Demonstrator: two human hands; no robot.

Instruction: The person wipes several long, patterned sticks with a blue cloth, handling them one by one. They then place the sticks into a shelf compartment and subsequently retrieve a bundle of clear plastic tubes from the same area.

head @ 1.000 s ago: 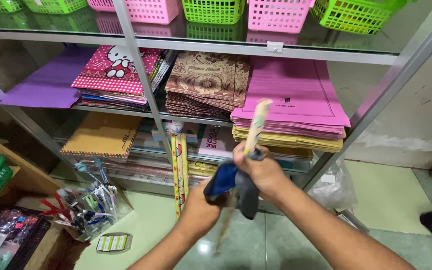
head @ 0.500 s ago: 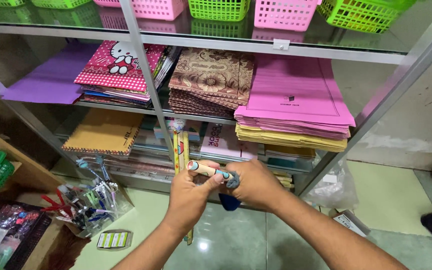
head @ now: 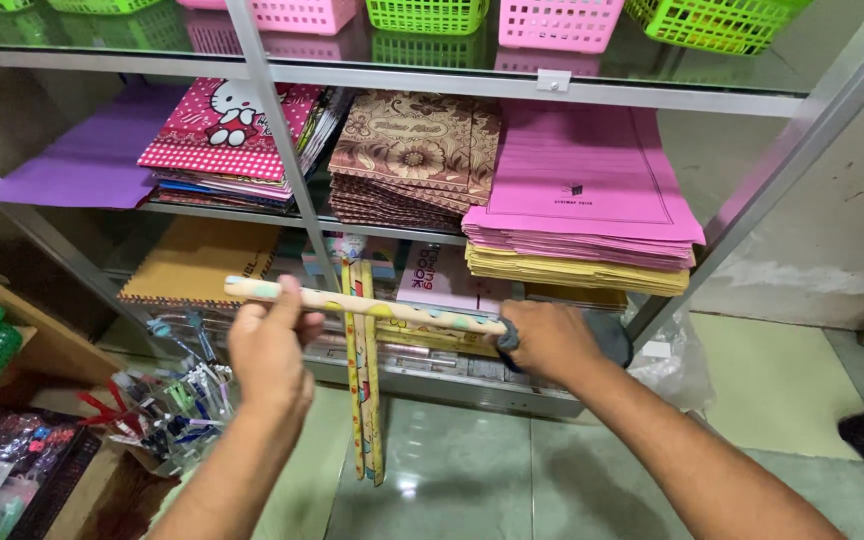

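Note:
A long thin roll of patterned cream wrapping paper (head: pixel 392 310) lies level between my two hands, in front of a glass shelf unit. My left hand (head: pixel 270 345) grips the roll close to its left end. My right hand (head: pixel 549 338) closes around its right end through a dark grey and blue cloth (head: pixel 607 335). Behind the held roll, two more yellow patterned rolls (head: pixel 363 400) stand upright on the floor, leaning against a metal post (head: pixel 287 165) of the shelf.
The shelves hold stacks of pink folders (head: pixel 587 180), brown patterned sheets (head: pixel 414 155) and a pink dotted pile (head: pixel 227 135). Green and pink baskets (head: pixel 552 18) stand on top. A clear tub of pens (head: pixel 177 400) and a plastic bag (head: pixel 674 365) sit on the green tiled floor.
The roll was upright a second ago and now lies level. My hands have drawn apart along it: the left slid to the left end, the right with the cloth to the right end.

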